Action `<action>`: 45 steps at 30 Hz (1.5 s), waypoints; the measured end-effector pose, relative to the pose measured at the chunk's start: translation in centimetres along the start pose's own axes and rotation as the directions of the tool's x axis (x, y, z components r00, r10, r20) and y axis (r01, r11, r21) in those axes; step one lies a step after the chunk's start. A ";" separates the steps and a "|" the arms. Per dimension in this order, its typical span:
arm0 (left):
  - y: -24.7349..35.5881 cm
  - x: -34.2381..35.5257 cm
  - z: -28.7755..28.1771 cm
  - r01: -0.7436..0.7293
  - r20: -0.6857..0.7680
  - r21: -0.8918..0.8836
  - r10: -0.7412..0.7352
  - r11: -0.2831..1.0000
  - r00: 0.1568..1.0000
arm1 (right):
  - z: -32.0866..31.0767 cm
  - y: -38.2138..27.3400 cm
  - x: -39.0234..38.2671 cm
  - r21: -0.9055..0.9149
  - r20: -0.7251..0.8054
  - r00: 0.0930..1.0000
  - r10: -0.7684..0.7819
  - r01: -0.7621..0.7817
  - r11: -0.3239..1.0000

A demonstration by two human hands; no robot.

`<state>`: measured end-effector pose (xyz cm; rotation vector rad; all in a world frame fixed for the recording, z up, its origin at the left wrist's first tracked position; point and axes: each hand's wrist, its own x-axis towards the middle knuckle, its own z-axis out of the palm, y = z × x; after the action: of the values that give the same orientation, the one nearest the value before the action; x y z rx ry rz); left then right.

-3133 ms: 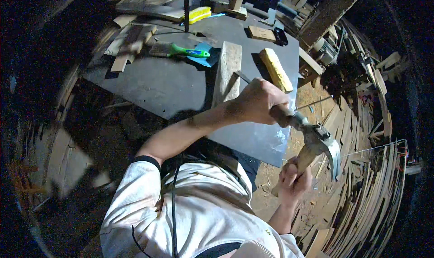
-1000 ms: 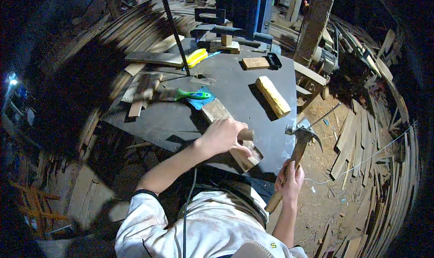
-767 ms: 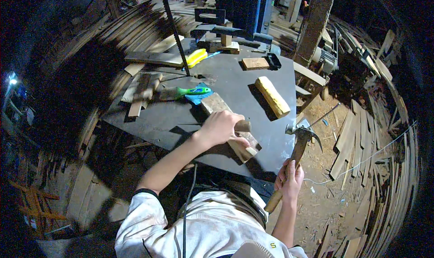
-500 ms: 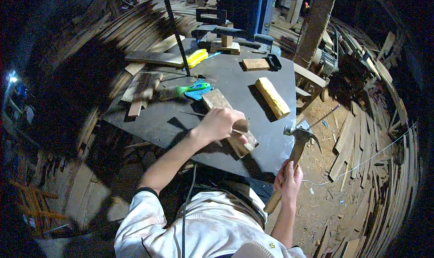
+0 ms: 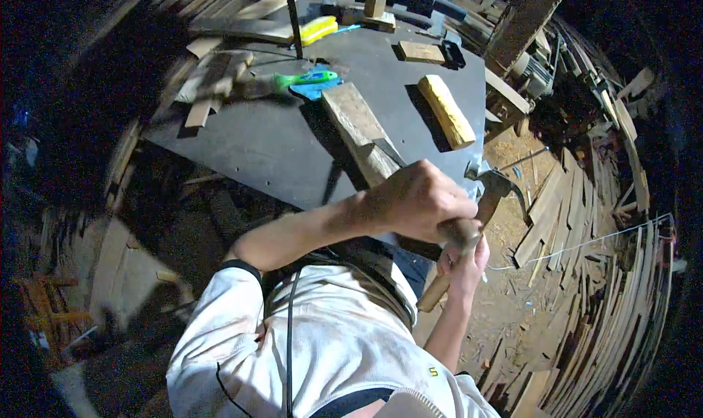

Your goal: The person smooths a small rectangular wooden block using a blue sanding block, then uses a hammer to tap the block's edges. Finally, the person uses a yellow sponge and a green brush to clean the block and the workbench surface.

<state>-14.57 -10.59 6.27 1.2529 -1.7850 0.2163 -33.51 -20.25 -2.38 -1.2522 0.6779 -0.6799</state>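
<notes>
Head view, the only one I get: left hand [image 5: 414,202] is curled in a fist at the near end of a wooden board [image 5: 359,128] that lies on the dark worktable [image 5: 249,143] and runs toward the near right edge; the fingers look wrapped around a short wooden piece [image 5: 460,232] by the board end, though I can't tell exactly what it is. Right hand [image 5: 463,260] sits just below, off the table edge, fingers closed around the wooden handle of a claw hammer [image 5: 492,187], head up beside the left knuckles. My read of the step: bracing the workpiece with the hammer cocked for a blow or a pry. The next move calls for a steady left grip and a strike line clear of the knuckles, which sit very close to the head. Elsewhere on the table: yellow block [image 5: 445,110], green-handled tool [image 5: 300,79] on a blue pad, wood scraps [image 5: 209,88] far left. Stacked planks [image 5: 600,220] fill the floor to the right.
</notes>
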 end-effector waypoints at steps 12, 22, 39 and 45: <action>-2.4 0.9 -0.7 0.231 -0.272 -0.012 -0.226 0.973 0.935 | 0.7 -1.2 -0.3 0.036 0.043 0.999 0.001 -0.002 0.999; -2.2 1.0 -2.4 0.240 -0.477 -0.061 -0.240 0.969 0.846 | -2.2 -7.9 -0.8 0.387 0.190 0.932 -0.309 0.218 0.896; -3.8 1.1 -1.6 0.242 -0.471 -0.016 -0.220 0.970 0.854 | 1.6 -11.1 -3.4 -0.579 0.339 0.761 -0.554 0.633 0.515; -4.1 1.2 -2.2 0.212 -0.513 0.019 -0.172 0.977 0.841 | 3.0 -12.7 -4.6 0.256 0.306 0.727 -0.615 0.559 0.789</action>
<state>-10.09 -12.00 7.01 1.2741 -1.1954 0.4591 -35.17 -17.16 10.98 -1.4167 -0.1183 -0.9563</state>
